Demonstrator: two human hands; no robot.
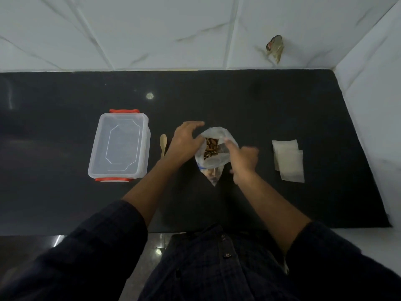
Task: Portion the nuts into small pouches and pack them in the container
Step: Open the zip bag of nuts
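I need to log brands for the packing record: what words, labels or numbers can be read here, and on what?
No text can be read in this picture.
Nut bag: a blue patch low on it, too blurred to tell if it is print.
Container: only an embossed outline on the lid, no words.
Pouches: plain.

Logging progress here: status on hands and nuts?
Left hand and right hand hold bag of nuts open. Pouches unfilled, container lidded. Nothing blocking.
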